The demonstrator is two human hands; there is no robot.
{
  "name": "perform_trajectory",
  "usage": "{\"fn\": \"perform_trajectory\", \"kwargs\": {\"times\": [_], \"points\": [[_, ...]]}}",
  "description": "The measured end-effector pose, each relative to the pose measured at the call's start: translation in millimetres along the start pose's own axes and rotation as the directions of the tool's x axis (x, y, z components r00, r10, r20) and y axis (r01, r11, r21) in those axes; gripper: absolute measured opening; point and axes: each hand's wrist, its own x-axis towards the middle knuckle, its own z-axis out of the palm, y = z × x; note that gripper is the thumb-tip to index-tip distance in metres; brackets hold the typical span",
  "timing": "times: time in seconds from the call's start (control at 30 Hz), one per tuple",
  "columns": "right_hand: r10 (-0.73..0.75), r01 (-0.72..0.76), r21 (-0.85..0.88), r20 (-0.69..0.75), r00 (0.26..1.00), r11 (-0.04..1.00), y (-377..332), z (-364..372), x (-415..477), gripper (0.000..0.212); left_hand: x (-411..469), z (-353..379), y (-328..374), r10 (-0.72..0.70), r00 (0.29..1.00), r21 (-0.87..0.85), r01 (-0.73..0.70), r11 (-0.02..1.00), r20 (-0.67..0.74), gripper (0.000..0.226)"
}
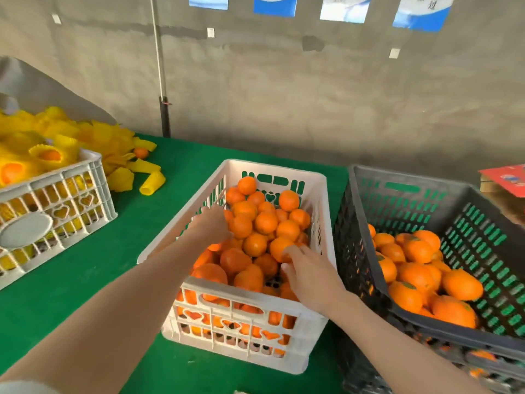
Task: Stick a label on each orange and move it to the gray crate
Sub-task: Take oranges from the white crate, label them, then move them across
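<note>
A white crate [284, 173] in the middle of the green table holds a heap of several oranges [265, 221]. My left hand [211, 224] reaches into it from the left, its fingers lying on the oranges near the left wall; how they curl is hidden. My right hand [308, 273] reaches in from the front right, its fingertips touching one orange [279, 245] on top of the heap. The gray crate [397, 177] stands right beside the white one and holds several oranges [417, 277], some with small green labels.
At the left stands another white crate [93, 177] full of yellow foam fruit nets [42, 137], with more nets [136, 172] spilled on the green table [56, 280]. A red box [508, 174] sits at the far right. A grey wall rises behind.
</note>
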Motion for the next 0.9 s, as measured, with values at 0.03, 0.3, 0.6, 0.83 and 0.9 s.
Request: {"fn": "perform_trajectory", "kwargs": {"times": [0.03,0.3,0.6,0.83,0.9], "points": [[0.000,0.000,0.005,-0.006,1.000,1.000,1,1,1,0.020,7,3,-2,0.032,0.999,0.043,-0.034,0.999,0.039,0.059],[-0.024,0.024,0.015,-0.038,0.999,1.000,-3,-1,3,0.021,14,14,-4,0.120,0.990,-0.061,-0.116,0.991,0.072,0.054],[-0.040,0.236,0.321,-0.515,0.856,0.917,-10,-17,-59,0.019,-143,-30,49,0.284,0.955,-0.915,-0.191,0.355,-0.089,0.079],[0.255,-0.305,0.391,0.174,0.951,0.868,76,44,-204,0.017,-248,25,53,0.441,0.883,-0.912,-0.039,0.409,0.160,0.075],[0.296,-0.414,0.236,0.409,0.863,0.879,97,63,-223,0.030,-258,47,61,0.444,0.855,-0.898,0.053,0.436,0.267,0.079]]}}
